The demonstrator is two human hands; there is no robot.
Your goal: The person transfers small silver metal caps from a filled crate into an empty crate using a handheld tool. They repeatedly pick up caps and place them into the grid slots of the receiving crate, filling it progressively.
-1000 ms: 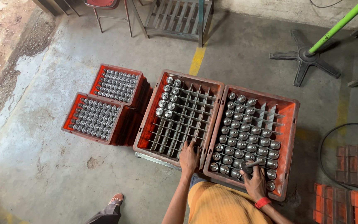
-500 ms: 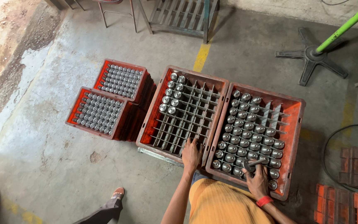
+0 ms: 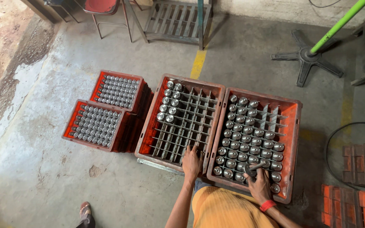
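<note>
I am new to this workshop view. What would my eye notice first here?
Four red crates of shiny metal cylinders: the nearly full crate on the right, the mostly empty gridded crate beside it. The right hand grips a cylinder; the left hand rests on the divider grid.

You stood on a stained grey concrete floor crossed by a faded yellow line. Ahead of you were a red-seated metal chair, a grey slatted metal rack, and a black star-shaped base carrying a green pole. A black cable looped at your right.
</note>
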